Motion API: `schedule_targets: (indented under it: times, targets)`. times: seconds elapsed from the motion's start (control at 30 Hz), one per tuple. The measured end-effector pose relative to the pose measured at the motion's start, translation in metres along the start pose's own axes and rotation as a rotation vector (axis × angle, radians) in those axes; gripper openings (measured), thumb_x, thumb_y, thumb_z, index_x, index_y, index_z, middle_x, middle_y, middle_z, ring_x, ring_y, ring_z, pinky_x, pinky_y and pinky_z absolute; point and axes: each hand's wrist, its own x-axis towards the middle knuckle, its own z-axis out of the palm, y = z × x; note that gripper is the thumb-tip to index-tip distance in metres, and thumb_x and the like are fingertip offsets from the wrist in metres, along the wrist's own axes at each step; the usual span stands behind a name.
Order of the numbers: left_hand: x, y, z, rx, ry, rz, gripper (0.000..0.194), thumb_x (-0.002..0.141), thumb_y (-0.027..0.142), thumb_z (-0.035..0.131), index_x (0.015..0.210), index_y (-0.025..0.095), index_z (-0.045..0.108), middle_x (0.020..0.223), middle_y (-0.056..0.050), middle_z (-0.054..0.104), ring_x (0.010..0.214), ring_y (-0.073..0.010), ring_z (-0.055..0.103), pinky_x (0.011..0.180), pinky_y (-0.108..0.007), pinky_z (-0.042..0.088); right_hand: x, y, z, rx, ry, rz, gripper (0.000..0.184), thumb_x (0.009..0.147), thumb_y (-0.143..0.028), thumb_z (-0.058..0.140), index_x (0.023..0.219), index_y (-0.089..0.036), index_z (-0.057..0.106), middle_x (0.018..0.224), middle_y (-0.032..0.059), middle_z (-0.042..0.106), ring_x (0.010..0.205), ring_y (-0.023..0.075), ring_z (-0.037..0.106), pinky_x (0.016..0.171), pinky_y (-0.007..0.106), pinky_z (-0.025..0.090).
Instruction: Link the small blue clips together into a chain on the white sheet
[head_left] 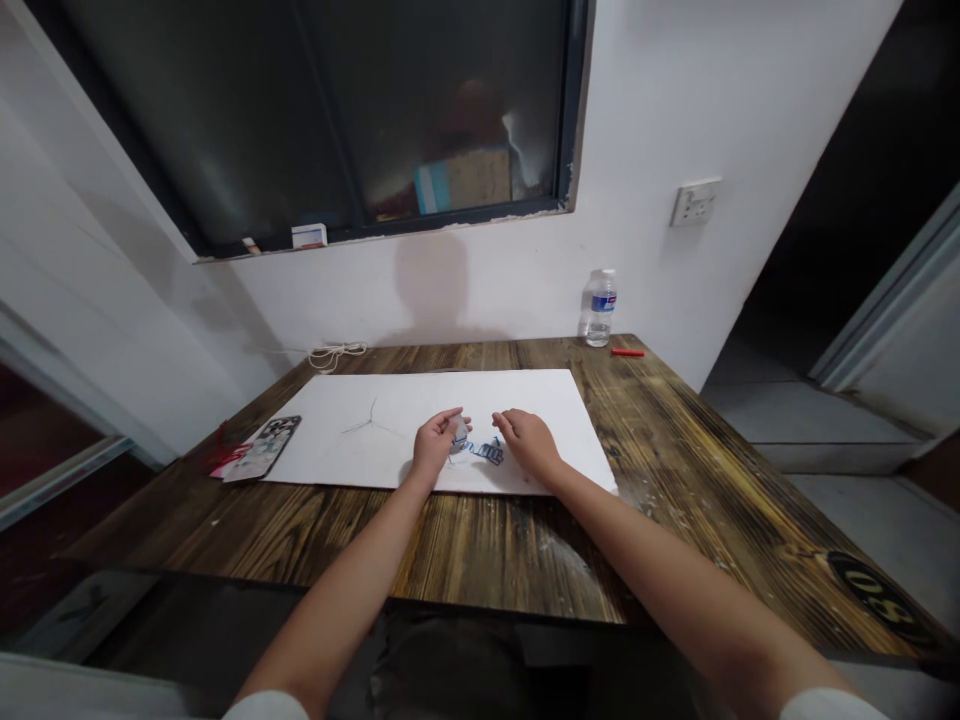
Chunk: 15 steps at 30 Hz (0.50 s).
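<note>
Both my hands rest on a large white sheet spread over a dark wooden table. My left hand is curled round a small grey object at its fingertips. My right hand lies palm down with its fingers bent, touching a small blue and white item that lies on the sheet between the two hands. I cannot make out what either small thing is.
A phone lies at the sheet's left edge, with red scraps beside it. A water bottle and a red pen stand by the wall at the back right. A white cord lies at the back left.
</note>
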Motion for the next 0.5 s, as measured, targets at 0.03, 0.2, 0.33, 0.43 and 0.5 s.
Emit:
schedule_targets:
  times: [0.03, 0.2, 0.33, 0.43, 0.5]
  targets:
    - [-0.0006, 0.0004, 0.0003, 0.012, -0.005, -0.006, 0.051, 0.068, 0.043, 0.072, 0.108, 0.014, 0.064, 0.095, -0.014, 0.072, 0.081, -0.0213, 0.069, 0.071, -0.033, 0.054, 0.0001, -0.0002, -0.0002, -0.011, -0.003, 0.001, 0.050, 0.098, -0.045, 0.026, 0.090, -0.019, 0.068, 0.087, 0.0066, 0.068, 0.082, 0.0166, 0.060, 0.071, 0.025, 0.036]
    - [-0.0039, 0.0026, 0.0010, 0.197, 0.040, 0.084, 0.044, 0.069, 0.043, 0.071, 0.102, 0.015, 0.068, 0.096, -0.010, 0.072, 0.086, -0.0219, 0.068, 0.078, -0.037, 0.054, 0.0001, -0.0012, -0.0010, -0.042, -0.013, -0.003, 0.050, 0.098, -0.044, 0.024, 0.089, -0.019, 0.067, 0.088, 0.0057, 0.068, 0.083, 0.0154, 0.059, 0.071, 0.024, 0.035]
    - [-0.0057, 0.0031, 0.0005, 0.354, 0.032, 0.189, 0.034, 0.068, 0.036, 0.073, 0.097, 0.018, 0.072, 0.096, -0.008, 0.072, 0.089, -0.0219, 0.067, 0.083, -0.036, 0.053, -0.0004, -0.0014, -0.0011, -0.037, 0.000, -0.021, 0.051, 0.098, -0.045, 0.024, 0.088, -0.019, 0.066, 0.086, 0.0052, 0.068, 0.081, 0.0153, 0.059, 0.069, 0.024, 0.034]
    - [-0.0063, 0.0024, 0.0009, 0.312, 0.005, 0.149, 0.038, 0.066, 0.036, 0.074, 0.099, 0.017, 0.072, 0.092, -0.009, 0.073, 0.087, -0.0229, 0.068, 0.079, -0.035, 0.054, -0.0005, -0.0016, -0.0015, -0.034, 0.008, -0.024, 0.050, 0.098, -0.045, 0.025, 0.087, -0.019, 0.066, 0.084, 0.0048, 0.067, 0.079, 0.0151, 0.059, 0.067, 0.024, 0.034]
    - [-0.0060, 0.0014, 0.0013, 0.259, 0.000, 0.127, 0.041, 0.066, 0.038, 0.074, 0.100, 0.015, 0.071, 0.091, -0.010, 0.073, 0.087, -0.0238, 0.068, 0.078, -0.036, 0.054, -0.0003, -0.0017, -0.0018, -0.037, 0.005, -0.021, 0.050, 0.098, -0.044, 0.025, 0.086, -0.019, 0.066, 0.084, 0.0048, 0.067, 0.079, 0.0152, 0.059, 0.067, 0.025, 0.033]
